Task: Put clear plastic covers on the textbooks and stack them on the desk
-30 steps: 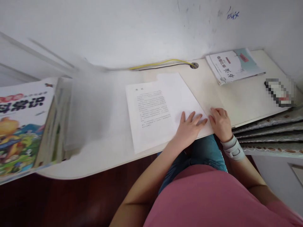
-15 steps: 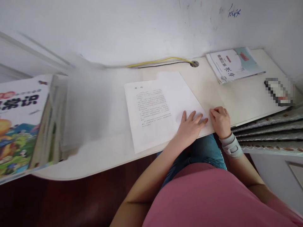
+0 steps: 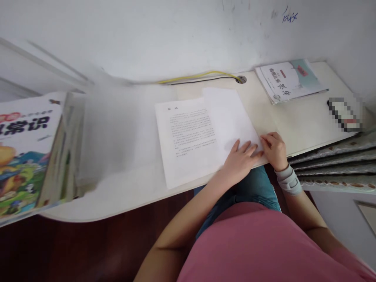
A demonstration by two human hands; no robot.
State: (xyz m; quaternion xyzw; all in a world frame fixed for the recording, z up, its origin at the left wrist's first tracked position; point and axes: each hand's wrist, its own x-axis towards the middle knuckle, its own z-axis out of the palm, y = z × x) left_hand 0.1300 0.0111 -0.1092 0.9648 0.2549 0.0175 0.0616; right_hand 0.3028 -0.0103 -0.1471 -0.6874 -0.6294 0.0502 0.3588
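From the head camera, we see our left hand (image 3: 239, 158) lying flat, fingers spread, on the near right corner of the printed sheets (image 3: 199, 133), which rest on the white desk (image 3: 132, 188). Our right hand (image 3: 274, 149), loosely curled, touches the sheets' right edge; we cannot tell whether it pinches them. A booklet (image 3: 289, 80) lies well apart.

Head view, steeply down, close
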